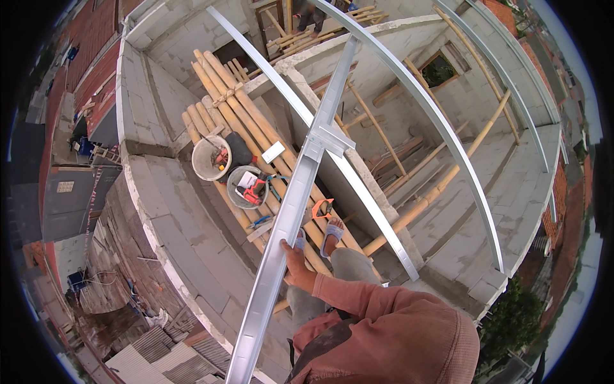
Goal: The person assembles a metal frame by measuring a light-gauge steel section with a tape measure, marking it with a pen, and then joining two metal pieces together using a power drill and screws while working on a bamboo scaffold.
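My right hand (298, 269) is closed on a long silver metal channel (279, 256), with the thumb lying along its edge. The channel runs from the bottom of the view up to a short metal bracket (331, 137), where it meets another length of channel (340, 77). A straight metal beam (371, 205) passes under this joint. My sandalled feet (332, 235) stand on bamboo poles below. My left hand is out of view.
Lashed bamboo poles (238, 115) span the gap between block walls. On them rest a white bucket (212, 158), a second bucket (247, 187) with a red and black power tool (254, 191), and an orange tool (322, 208). Curved-looking metal beams (441, 121) cross the rooms. Another person (310, 18) stands far off.
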`<state>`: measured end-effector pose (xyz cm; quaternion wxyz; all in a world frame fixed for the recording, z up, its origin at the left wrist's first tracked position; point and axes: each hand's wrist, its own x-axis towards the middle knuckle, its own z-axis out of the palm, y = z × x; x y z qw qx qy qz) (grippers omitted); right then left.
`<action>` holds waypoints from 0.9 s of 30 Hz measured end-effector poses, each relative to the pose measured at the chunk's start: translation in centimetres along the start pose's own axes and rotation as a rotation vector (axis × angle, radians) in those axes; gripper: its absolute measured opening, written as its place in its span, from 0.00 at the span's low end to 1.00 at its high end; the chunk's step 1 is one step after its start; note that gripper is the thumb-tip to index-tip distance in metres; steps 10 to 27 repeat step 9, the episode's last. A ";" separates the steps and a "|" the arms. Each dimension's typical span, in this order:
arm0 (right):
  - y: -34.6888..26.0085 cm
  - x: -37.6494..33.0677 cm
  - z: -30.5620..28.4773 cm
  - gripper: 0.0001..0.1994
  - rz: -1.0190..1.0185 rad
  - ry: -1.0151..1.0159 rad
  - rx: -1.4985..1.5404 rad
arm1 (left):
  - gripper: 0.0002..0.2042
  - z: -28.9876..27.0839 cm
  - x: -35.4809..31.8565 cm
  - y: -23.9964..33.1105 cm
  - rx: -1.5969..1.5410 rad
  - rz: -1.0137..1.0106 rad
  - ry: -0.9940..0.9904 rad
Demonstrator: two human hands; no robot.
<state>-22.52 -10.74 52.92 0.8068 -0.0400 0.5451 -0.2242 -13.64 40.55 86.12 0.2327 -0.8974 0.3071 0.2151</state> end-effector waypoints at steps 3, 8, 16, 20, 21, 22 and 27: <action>-0.7 -2.1 2.9 0.20 0.108 -0.015 0.037 | 0.54 0.6 -2.0 -0.2 -0.015 -0.085 -0.069; -2.1 -3.6 5.0 0.20 0.151 0.072 0.034 | 0.57 2.2 -4.5 0.2 -0.087 -0.174 -0.175; -2.4 -4.3 5.8 0.20 0.156 0.068 0.028 | 0.57 2.3 -5.0 0.2 -0.090 -0.182 -0.176; -2.4 -4.3 5.8 0.20 0.156 0.068 0.028 | 0.57 2.3 -5.0 0.2 -0.090 -0.182 -0.176; -2.4 -4.3 5.8 0.20 0.156 0.068 0.028 | 0.57 2.3 -5.0 0.2 -0.090 -0.182 -0.176; -2.4 -4.3 5.8 0.20 0.156 0.068 0.028 | 0.57 2.3 -5.0 0.2 -0.090 -0.182 -0.176; -2.4 -4.3 5.8 0.20 0.156 0.068 0.028 | 0.57 2.3 -5.0 0.2 -0.090 -0.182 -0.176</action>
